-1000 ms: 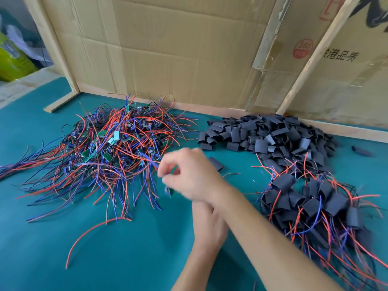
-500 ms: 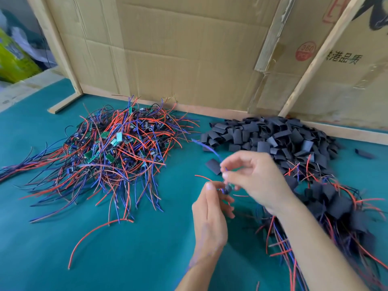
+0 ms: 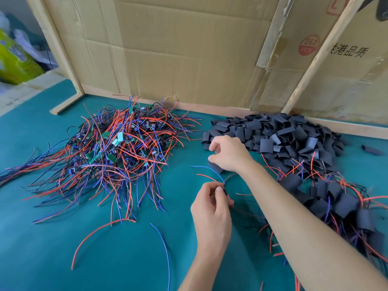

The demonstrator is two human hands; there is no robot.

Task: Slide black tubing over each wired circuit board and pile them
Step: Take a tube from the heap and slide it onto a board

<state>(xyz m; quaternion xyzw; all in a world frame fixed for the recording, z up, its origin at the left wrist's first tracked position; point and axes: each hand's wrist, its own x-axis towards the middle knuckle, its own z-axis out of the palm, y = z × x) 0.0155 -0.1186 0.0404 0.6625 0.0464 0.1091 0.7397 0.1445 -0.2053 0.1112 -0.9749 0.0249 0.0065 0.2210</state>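
Tubing (image 3: 265, 145): short black sleeves, flattened, matte, heaped at rear right of surface (image 3: 52, 248) against cardboard wall (image 3: 189, 49). Judged light, soft and easily crushed; best pinched at one open end so the mouth stays open. Likely some drag against component edges while sliding on.

Board (image 3: 225, 191): small, mostly hidden, pinched between thumb and fingers of left hand (image 3: 210, 208), just above surface near centre. Red and blue leads fan out from it up and to the left. Judged light; board stiff, leads thin and springy, prone to snagging neighbours. Best held by board edges, not by leads, to spare solder joints.

Right hand (image 3: 230, 154): reaches across to near edge of tubing heap, fingers curled, thumb and forefinger close together at one sleeve (image 3: 216, 168) lying apart from the heap. Firm hold on sleeve not confirmed; fingertips partly hidden.

Bare boards (image 3: 117, 148): tangled mound at left, green boards with dark components among red and blue wires. Some loose wires trail toward front edge.

Finished pile (image 3: 336, 202): at right, beyond right forearm, sleeved boards with leads protruding at both ends.

Step in hand, by judgement: fetch one sleeve, gather leads together, feed through sleeve, slide over board. Many bare boards remain; task well short of complete.
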